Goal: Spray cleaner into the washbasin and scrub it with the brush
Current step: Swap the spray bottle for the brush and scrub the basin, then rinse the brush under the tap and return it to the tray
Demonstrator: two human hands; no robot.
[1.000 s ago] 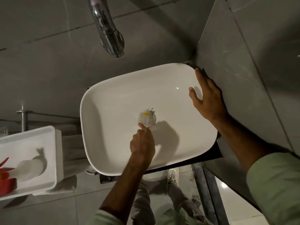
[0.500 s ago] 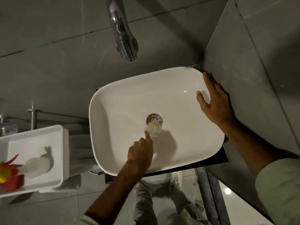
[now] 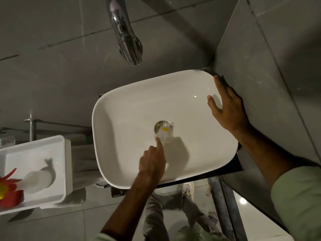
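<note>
The white washbasin (image 3: 121,136) sits on a dark counter in the corner of grey tiled walls, a chrome tap (image 3: 127,39) overhanging its back edge. The left hand (image 3: 153,162) reaches into the bowl, fingers closed around the handle of the brush (image 3: 165,133) with the forefinger stretched along it. The brush head — pale bristles with a yellow spot, blurred — lies over the metal drain (image 3: 159,125) at the middle of the basin floor. The right hand (image 3: 227,108) is spread flat and holds nothing — palm and fingers rest along the basin's right rim against the side wall, thumb inside the bowl. To the left, well apart from the basin, a white tray (image 3: 64,153) carries a translucent spray bottle (image 3: 37,181) lying on its side, red trigger towards the picture's edge
</note>
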